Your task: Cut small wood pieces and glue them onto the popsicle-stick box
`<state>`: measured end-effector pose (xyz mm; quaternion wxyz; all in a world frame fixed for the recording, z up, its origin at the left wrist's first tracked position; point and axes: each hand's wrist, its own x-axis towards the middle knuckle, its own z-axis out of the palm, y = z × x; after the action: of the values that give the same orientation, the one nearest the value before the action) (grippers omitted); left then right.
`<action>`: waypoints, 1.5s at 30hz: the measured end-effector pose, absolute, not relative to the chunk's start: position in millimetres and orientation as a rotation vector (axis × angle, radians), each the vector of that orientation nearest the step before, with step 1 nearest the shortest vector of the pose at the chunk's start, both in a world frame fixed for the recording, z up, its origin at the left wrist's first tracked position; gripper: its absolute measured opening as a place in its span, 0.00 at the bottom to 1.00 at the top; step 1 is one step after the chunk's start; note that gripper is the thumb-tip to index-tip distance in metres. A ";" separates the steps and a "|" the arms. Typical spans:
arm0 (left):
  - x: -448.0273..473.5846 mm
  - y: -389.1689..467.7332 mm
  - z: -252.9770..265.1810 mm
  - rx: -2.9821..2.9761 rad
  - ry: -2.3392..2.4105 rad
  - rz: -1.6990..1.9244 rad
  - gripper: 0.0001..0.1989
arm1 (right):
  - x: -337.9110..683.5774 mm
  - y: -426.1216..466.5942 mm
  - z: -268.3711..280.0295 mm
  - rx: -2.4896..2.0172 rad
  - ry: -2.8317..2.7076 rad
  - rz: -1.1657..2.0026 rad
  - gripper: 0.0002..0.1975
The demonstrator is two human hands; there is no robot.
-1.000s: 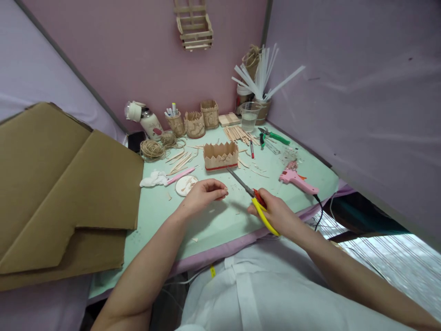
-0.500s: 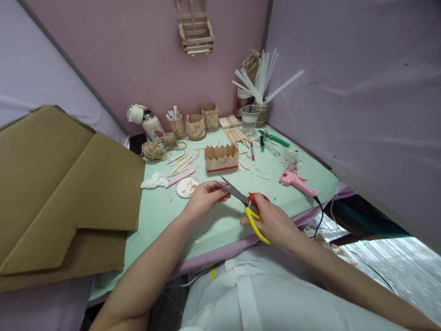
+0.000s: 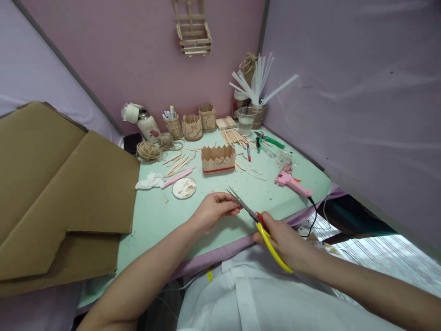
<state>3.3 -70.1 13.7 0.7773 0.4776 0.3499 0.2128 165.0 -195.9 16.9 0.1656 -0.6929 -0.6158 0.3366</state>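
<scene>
My right hand (image 3: 280, 241) grips a pair of scissors (image 3: 245, 205) by its red and yellow handles, with the blades pointing up and to the left. Close beside the blades, my left hand (image 3: 217, 211) has its fingers pinched together; whatever they hold is too small to make out. Beyond both hands stands a small wooden box (image 3: 218, 161) with a zigzag top edge and a red line along its base. A round white dish (image 3: 179, 193) with small wooden bits lies to the left of my left hand.
Cardboard (image 3: 99, 184) covers the left side. A pink glue gun (image 3: 292, 183) with a cord lies right. Behind are twine (image 3: 149, 151), wooden sticks (image 3: 237, 137), green-handled pliers (image 3: 274, 140), a cup of water (image 3: 245, 126) and glue sticks (image 3: 257, 85). A pink pen-like tool (image 3: 177, 178) lies left.
Both hands have moved right and slightly down, nearer the table's front edge. The scissors have turned and their blades now look closer together.
</scene>
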 end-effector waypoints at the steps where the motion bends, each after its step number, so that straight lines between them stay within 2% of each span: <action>1: 4.0 -72.3 13.2 1.039 0.758 0.435 0.08 | 165.8 -200.3 16.4 -1.976 -1.746 0.977 0.13; 12: 5.2 -80.3 8.0 1.080 0.695 0.226 0.09 | 174.5 -221.5 20.7 -1.956 -1.637 1.244 0.06; 16: 5.8 -78.3 6.6 1.063 0.713 0.313 0.12 | 183.3 -222.1 13.1 -1.904 -1.667 1.144 0.09; 19: 5.8 -76.4 7.6 1.032 0.734 0.353 0.13 | 182.4 -219.9 13.3 -2.031 -1.686 1.066 0.10; 25: 5.1 -77.2 9.9 0.999 0.707 0.383 0.10 | 171.2 -213.0 19.8 -2.264 -1.712 0.909 0.13; 37: 6.5 -77.7 6.6 1.064 0.717 0.408 0.07 | 168.1 -209.6 20.1 -2.238 -1.748 0.917 0.13; 45: 5.1 -77.0 7.5 1.126 0.737 0.359 0.07 | 172.1 -213.7 21.1 -2.138 -1.737 1.018 0.08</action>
<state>5.1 -77.0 7.5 0.7672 0.5185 0.3393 0.1655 172.1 -213.7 21.1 0.1023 -0.7242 -0.5883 0.3450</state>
